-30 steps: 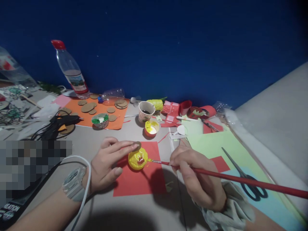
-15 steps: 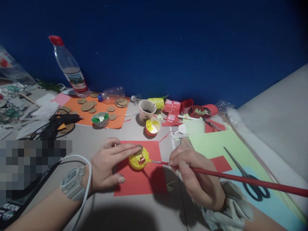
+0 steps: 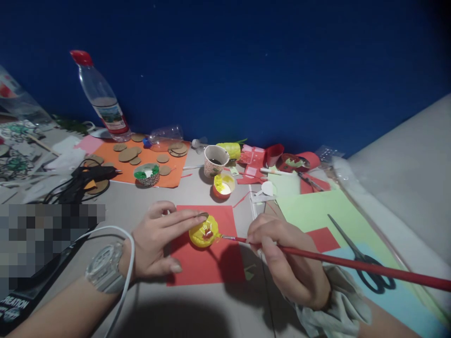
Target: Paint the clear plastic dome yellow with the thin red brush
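Observation:
A round piece coated in wet yellow paint [image 3: 201, 237], with a bare reddish patch near its middle, lies on a red paper sheet [image 3: 225, 267]. My left hand [image 3: 160, 241] reaches over the sheet with fingers stretched out. Its fingertips rest at the piece's upper edge, on a small brown disc [image 3: 202, 215] mostly hidden beneath them. From the other side, my right hand [image 3: 285, 258] grips a long red paintbrush [image 3: 338, 257]. The brush's yellow-smeared tip touches the right rim of the painted piece.
Behind the sheet stand a small cup of yellow paint [image 3: 223, 186] and a patterned paper cup of dark liquid [image 3: 215, 161]. Scissors [image 3: 362, 258] lie on coloured paper at right. At left are a glue gun [image 3: 95, 173], cardboard discs [image 3: 128, 155], green paint cup [image 3: 147, 174] and bottle [image 3: 105, 103].
The fingertips of my left hand now cover more of the small brown disc, which looks tilted. My left wrist has turned slightly. The brush stays almost in place at the rim.

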`<state>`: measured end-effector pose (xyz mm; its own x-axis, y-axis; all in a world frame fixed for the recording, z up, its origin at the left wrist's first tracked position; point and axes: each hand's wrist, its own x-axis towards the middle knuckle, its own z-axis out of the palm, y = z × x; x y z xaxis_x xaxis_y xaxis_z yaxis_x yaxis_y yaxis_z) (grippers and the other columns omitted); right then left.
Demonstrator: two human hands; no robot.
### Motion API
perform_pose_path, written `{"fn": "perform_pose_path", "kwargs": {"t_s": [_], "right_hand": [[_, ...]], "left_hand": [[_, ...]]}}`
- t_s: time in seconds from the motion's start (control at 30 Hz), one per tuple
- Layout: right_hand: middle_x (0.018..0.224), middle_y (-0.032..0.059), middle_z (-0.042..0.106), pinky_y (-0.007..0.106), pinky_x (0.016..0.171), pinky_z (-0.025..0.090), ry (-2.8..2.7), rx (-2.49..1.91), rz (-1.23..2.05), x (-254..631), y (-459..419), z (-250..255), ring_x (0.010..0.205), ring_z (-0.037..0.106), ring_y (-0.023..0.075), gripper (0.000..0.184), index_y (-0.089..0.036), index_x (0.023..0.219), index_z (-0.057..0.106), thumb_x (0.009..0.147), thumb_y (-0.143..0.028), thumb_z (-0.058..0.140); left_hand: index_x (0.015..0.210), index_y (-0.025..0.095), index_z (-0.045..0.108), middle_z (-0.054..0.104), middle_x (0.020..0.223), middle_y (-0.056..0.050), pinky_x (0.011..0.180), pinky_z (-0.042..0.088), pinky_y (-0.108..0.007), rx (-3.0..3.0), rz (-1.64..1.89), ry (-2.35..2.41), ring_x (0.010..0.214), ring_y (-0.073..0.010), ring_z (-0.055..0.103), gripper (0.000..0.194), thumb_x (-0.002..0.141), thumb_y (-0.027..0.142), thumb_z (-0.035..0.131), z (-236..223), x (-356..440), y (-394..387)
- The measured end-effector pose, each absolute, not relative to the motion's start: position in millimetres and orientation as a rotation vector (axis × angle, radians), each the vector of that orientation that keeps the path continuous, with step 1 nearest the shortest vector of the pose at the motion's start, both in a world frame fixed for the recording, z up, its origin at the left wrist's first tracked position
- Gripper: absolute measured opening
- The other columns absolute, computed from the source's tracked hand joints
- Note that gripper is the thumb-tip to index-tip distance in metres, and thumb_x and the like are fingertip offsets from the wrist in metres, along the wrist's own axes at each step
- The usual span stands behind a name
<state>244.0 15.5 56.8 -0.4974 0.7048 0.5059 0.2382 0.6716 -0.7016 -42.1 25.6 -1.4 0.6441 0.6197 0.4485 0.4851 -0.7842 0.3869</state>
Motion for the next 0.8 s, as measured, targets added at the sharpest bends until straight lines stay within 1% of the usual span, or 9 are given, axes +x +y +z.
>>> {"fn": "perform_pose_path", "kwargs": {"t_s": [0.2, 0.33, 0.43, 0.57, 0.8], "right_hand": [[0.072, 0.0019, 0.056, 0.030, 0.057, 0.044, -2.062, -0.733, 0.691, 243.7, 15.4, 56.2, 0.063, 0.052, 0.0164, 0.016, -0.022, 0.088, 0.054, 0.091, -0.010, 0.044], [0.071, 0.0012, 0.057, 0.030, 0.060, 0.048, -2.103, -0.771, 0.608, 239.3, 17.2, 58.5, 0.065, 0.055, 0.0164, 0.016, -0.022, 0.089, 0.053, 0.091, -0.008, 0.045], [0.076, 0.0024, 0.062, 0.030, 0.064, 0.051, -2.161, -0.807, 0.540, 234.3, 19.0, 59.6, 0.070, 0.059, 0.0165, 0.015, -0.022, 0.090, 0.052, 0.092, -0.008, 0.047], [0.078, 0.0040, 0.066, 0.030, 0.066, 0.052, -2.230, -0.826, 0.468, 227.4, 21.0, 58.5, 0.071, 0.061, 0.0167, 0.014, -0.022, 0.088, 0.052, 0.094, -0.010, 0.047], [0.077, 0.0044, 0.064, 0.031, 0.066, 0.053, -2.264, -0.831, 0.507, 223.5, 20.9, 53.4, 0.073, 0.060, 0.0176, 0.015, -0.021, 0.087, 0.053, 0.096, -0.012, 0.045]], "left_hand": [[0.147, 0.025, 0.043, 0.062, 0.139, -0.009, 0.100, 0.028, -0.036, 2.619, 0.880, 0.917, 0.117, -0.0228, 0.062, 0.077, 0.095, 0.076, 0.016, 4.5, -41.3, 23.4], [0.145, 0.026, 0.044, 0.063, 0.138, -0.009, 0.099, 0.029, -0.036, 2.607, 0.904, 0.937, 0.116, -0.0231, 0.063, 0.077, 0.095, 0.076, 0.015, 6.3, -40.9, 23.1], [0.146, 0.026, 0.043, 0.063, 0.138, -0.008, 0.099, 0.029, -0.036, 2.611, 0.889, 0.908, 0.116, -0.0224, 0.062, 0.077, 0.095, 0.076, 0.016, 6.2, -41.0, 23.5], [0.145, 0.024, 0.045, 0.062, 0.138, -0.009, 0.099, 0.029, -0.037, 2.622, 0.862, 0.926, 0.115, -0.0233, 0.062, 0.080, 0.093, 0.078, 0.015, 6.2, -41.7, 23.2], [0.141, 0.021, 0.051, 0.065, 0.134, -0.011, 0.100, 0.030, -0.038, 2.627, 0.899, 0.983, 0.110, -0.0245, 0.063, 0.085, 0.092, 0.079, 0.014, 5.4, -42.1, 21.0]]}}
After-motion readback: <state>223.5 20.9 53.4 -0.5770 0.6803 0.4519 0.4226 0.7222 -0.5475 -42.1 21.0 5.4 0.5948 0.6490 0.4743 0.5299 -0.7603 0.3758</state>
